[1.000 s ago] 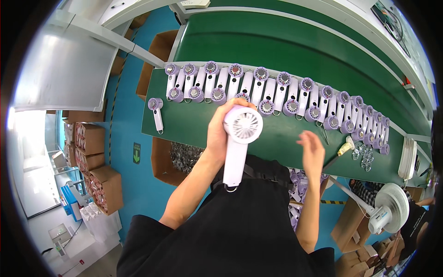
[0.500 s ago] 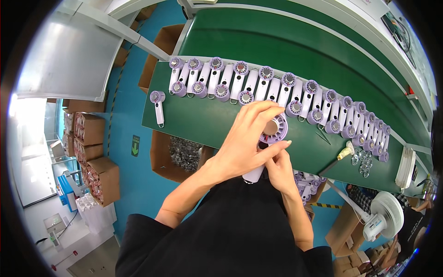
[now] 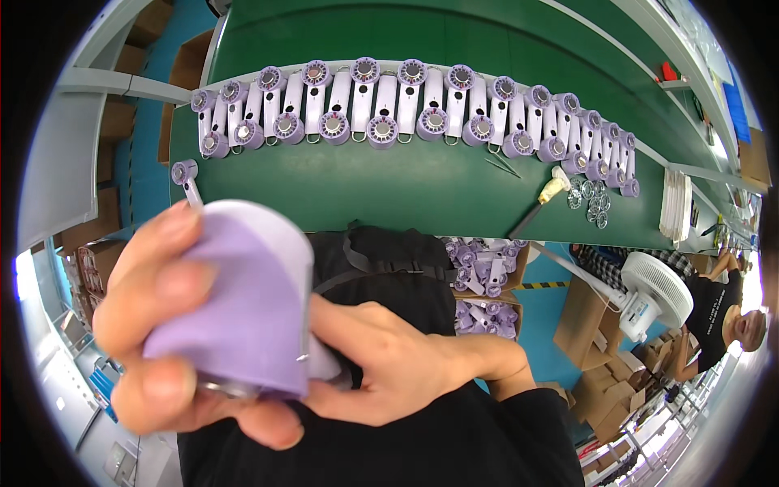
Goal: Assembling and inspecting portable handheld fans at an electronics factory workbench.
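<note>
Close in front of me is a purple handheld fan (image 3: 239, 308), its rounded head large and slightly blurred. My left hand (image 3: 166, 284) wraps its fingers around that head from the left. My right hand (image 3: 385, 357) grips the fan from the right, below the head, where most of the handle is hidden. A dark grille edge shows at the head's underside. Beyond my hands, a double row of purple and white handheld fans (image 3: 384, 130) lies along the green table (image 3: 365, 183). One more handheld fan (image 3: 185, 174) lies apart at the left end.
A mallet (image 3: 552, 188) with a dark handle lies on the right of the table, beside several clear rings (image 3: 590, 201). Cartons of purple parts (image 3: 487, 268) stand below the front edge. At the right are a white electric fan (image 3: 656, 292) and a person (image 3: 714, 304).
The handheld fan has come up from above the table's front edge to close before me, turned so its rounded purple side shows. Both hands moved with it, and my view has shifted.
</note>
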A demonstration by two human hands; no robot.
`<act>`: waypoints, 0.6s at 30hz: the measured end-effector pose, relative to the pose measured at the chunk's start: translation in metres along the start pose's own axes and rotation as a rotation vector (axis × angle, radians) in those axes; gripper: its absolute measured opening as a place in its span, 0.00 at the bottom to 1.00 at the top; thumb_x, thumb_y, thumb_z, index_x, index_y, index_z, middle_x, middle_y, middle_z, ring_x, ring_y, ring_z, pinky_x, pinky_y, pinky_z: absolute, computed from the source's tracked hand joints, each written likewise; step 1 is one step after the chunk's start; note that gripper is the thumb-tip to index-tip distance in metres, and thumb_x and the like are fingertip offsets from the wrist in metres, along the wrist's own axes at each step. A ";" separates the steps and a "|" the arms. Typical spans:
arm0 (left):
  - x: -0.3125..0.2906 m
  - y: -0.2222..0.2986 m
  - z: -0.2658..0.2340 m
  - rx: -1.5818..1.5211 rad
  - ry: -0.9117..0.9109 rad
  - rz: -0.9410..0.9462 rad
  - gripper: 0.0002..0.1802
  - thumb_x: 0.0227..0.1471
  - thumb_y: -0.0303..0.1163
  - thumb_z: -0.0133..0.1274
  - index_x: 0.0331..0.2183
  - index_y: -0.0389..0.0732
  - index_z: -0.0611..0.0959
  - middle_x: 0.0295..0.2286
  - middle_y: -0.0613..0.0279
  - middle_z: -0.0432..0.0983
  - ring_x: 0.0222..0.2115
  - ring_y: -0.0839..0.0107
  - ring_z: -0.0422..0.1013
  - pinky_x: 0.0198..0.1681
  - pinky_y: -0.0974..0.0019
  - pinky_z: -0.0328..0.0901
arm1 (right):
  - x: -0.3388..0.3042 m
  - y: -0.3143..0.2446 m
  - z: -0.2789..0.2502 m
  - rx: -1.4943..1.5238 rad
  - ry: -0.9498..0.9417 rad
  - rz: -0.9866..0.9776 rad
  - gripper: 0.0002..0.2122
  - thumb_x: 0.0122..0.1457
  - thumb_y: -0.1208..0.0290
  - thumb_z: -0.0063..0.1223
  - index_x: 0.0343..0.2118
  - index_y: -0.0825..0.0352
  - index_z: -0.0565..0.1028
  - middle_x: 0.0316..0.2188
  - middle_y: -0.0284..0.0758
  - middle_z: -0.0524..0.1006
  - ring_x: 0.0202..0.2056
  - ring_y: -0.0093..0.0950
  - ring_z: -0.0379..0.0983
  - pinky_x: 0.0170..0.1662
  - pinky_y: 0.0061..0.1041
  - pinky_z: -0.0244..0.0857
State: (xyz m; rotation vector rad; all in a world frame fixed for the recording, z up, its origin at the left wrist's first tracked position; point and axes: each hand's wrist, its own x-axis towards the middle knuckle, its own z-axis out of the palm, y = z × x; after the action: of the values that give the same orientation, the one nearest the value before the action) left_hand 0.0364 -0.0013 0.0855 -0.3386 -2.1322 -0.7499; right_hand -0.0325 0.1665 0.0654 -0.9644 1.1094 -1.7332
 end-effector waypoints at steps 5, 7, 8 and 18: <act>-0.011 0.010 -0.019 0.035 0.035 0.016 0.30 0.59 0.56 0.33 0.56 0.51 0.64 0.48 0.47 0.66 0.47 0.44 0.67 0.52 0.38 0.60 | 0.005 -0.006 0.005 0.071 -0.102 -0.017 0.18 0.52 0.77 0.54 0.45 0.73 0.63 0.27 0.45 0.75 0.27 0.46 0.75 0.25 0.37 0.68; -0.010 0.014 -0.023 -0.013 0.056 0.037 0.29 0.59 0.56 0.32 0.55 0.52 0.65 0.47 0.48 0.66 0.47 0.46 0.67 0.52 0.38 0.60 | 0.006 -0.004 0.006 0.062 -0.121 -0.023 0.19 0.52 0.78 0.54 0.45 0.73 0.62 0.27 0.45 0.75 0.27 0.46 0.75 0.25 0.37 0.68; -0.009 0.013 -0.018 -0.048 0.085 0.064 0.29 0.59 0.55 0.31 0.55 0.50 0.65 0.47 0.47 0.66 0.46 0.46 0.68 0.52 0.38 0.60 | 0.006 -0.004 0.007 0.048 -0.134 -0.024 0.19 0.52 0.78 0.54 0.46 0.73 0.62 0.27 0.46 0.75 0.27 0.46 0.75 0.25 0.37 0.68; -0.001 -0.010 0.020 -0.065 -0.110 -0.426 0.26 0.35 0.28 0.66 0.41 0.37 0.79 0.41 0.52 0.72 0.42 0.54 0.71 0.42 0.58 0.70 | 0.001 0.035 -0.011 0.135 0.092 0.326 0.16 0.57 0.75 0.55 0.46 0.71 0.67 0.32 0.34 0.75 0.34 0.19 0.73 0.36 0.22 0.69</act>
State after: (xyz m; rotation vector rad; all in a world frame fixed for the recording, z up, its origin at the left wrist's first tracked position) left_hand 0.0200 0.0039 0.0708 0.0482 -2.3182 -1.0633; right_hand -0.0344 0.1593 0.0293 -0.5889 1.1221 -1.5729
